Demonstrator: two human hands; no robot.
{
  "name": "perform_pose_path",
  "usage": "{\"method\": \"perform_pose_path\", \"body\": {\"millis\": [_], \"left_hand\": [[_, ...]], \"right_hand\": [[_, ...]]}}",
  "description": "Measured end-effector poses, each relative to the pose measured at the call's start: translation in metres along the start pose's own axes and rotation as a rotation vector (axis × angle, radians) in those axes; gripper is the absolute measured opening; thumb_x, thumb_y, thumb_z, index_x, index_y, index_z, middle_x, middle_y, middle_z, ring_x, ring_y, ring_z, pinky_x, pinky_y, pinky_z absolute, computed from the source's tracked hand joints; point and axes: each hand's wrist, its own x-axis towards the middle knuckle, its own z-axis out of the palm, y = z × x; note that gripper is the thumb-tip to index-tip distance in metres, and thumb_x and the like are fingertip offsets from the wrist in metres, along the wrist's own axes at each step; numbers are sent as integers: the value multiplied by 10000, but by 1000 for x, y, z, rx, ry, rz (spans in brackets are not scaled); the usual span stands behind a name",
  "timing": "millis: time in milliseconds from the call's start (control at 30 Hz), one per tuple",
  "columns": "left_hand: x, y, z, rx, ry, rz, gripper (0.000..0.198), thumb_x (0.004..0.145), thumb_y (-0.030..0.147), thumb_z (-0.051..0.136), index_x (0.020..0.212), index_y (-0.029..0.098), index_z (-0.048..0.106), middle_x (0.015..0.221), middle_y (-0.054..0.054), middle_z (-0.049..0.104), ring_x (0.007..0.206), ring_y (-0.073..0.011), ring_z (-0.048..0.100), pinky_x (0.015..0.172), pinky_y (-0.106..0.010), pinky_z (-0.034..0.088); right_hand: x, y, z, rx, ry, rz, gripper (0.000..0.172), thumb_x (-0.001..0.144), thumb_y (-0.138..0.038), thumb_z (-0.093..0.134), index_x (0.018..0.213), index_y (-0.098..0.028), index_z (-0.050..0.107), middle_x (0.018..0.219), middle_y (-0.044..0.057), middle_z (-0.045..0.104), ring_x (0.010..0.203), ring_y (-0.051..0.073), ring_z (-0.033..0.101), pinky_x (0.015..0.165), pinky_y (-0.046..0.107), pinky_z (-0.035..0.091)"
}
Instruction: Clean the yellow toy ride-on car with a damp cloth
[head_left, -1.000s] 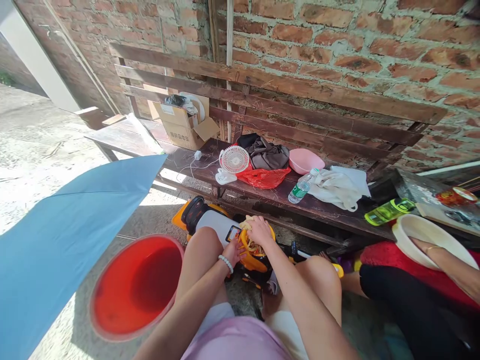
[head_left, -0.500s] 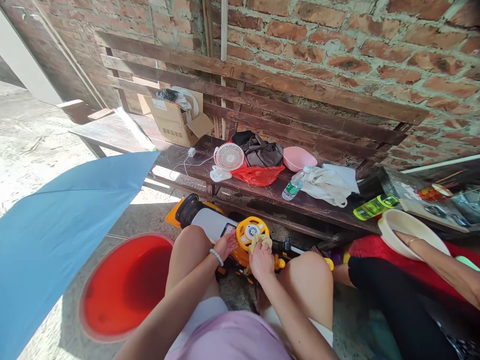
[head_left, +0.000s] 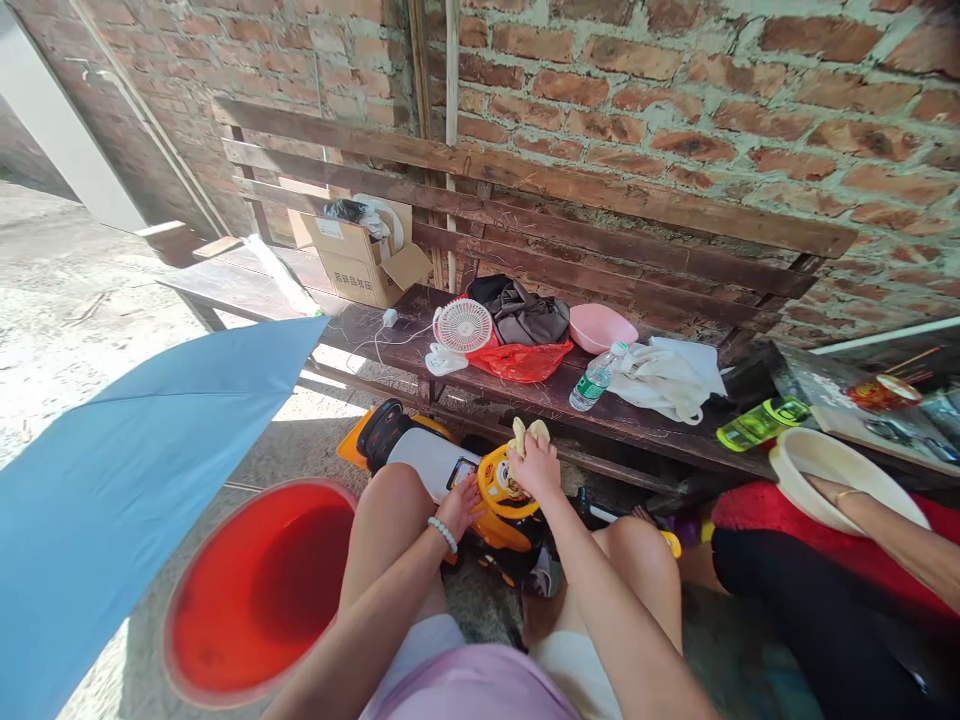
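A yellow toy steering wheel [head_left: 491, 478] stands between my knees, on a ride-on toy vehicle with a white-and-orange body [head_left: 424, 462]. At the wheel's far right rim is my right hand [head_left: 538, 470], closed on a pale yellow cloth [head_left: 525, 436] that bunches out past the fingers. My left hand [head_left: 459, 508], wearing a beaded bracelet, lies against the wheel's near left side with its fingers spread. Its fingertips touch or almost touch the rim. My right hand and forearm hide part of the wheel's right side.
A large red tub [head_left: 255, 590] sits at my left, below a blue umbrella [head_left: 150, 480]. The wooden bench [head_left: 405, 355] ahead bears a white fan [head_left: 463, 325], a water bottle [head_left: 592, 378] and a pink basin [head_left: 602, 328]. Another person's arm [head_left: 892, 530] reaches into a cream basin [head_left: 799, 465] at right.
My right hand has moved the cloth from the wheel's near right side up to its far rim. My left hand stays beside the wheel. The view has tilted slightly up.
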Motion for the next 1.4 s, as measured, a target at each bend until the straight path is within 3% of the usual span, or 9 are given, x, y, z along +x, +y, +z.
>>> {"method": "perform_pose_path", "body": {"millis": [200,400,633,767,900,967,1067,1200,1400], "left_hand": [[-3,9,2,-77,73,-17,552,1098,434,462,1613,239,486,1441,-103,722,1059,-213,740,918,-333,558],[-3,12,1,-47,75,-33,553,1146,486,256,1614,249,431,1123,-57,775,745,-177,683,775,-316,538],[-6,3,4,73,46,-16,508,1107,458,450,1563,244,516,1307,-86,757,949,-194,736,867,-311,566],[-5,-3,7,162,72,15,512,1081,393,529,1562,218,545,1529,-126,678,1287,-274,697,1115,-399,531],[-5,-9,5,342,71,139,542,957,265,689,1494,238,616,1560,-125,665,1569,-328,497,1329,-453,347],[-7,-12,2,554,58,221,641,860,244,789,1480,234,624,1542,-156,675,1603,-378,451,1371,-487,266],[-11,-15,-1,755,61,240,863,793,277,850,1583,175,517,1521,-230,678,1550,-463,499,1375,-574,220],[-12,-15,1,837,57,249,1057,813,307,833,1723,142,320,1531,-256,667,1519,-469,527,1370,-571,230],[-10,-16,7,880,87,233,1064,838,345,823,1738,99,310,1264,-234,792,1436,-491,597,1340,-600,289]], "right_hand": [[-1,-36,35,-127,-76,-262,510,1057,-306,490,1545,-304,641,1745,93,463,1479,349,456,1184,515,403],[-54,-23,46,-129,-187,-495,468,1043,-177,437,1373,-256,760,1642,112,572,1417,346,508,1102,495,507],[-88,26,41,-173,-243,-404,435,980,-149,501,1284,-241,798,1502,116,664,1353,324,579,1035,410,546],[-68,36,15,-171,-202,-345,511,957,-135,516,1390,-267,755,1537,100,653,1332,314,591,1074,415,519],[-36,15,4,-173,-44,-485,618,995,-166,520,1588,-311,611,1771,76,436,1519,340,431,1213,478,417],[-21,2,10,-184,-101,-595,643,993,-165,527,1607,-345,589,1797,47,400,1589,332,342,1249,510,371],[0,-9,22,-173,-181,-629,586,989,-232,561,1557,-353,636,1737,59,475,1573,329,352,1233,548,376],[22,-7,29,-119,-117,-510,525,1003,-318,556,1515,-336,671,1627,95,555,1471,316,442,1184,525,422],[32,11,17,-95,-92,-178,543,1021,-339,526,1553,-317,636,1514,142,609,1353,318,571,1077,452,497]]}}
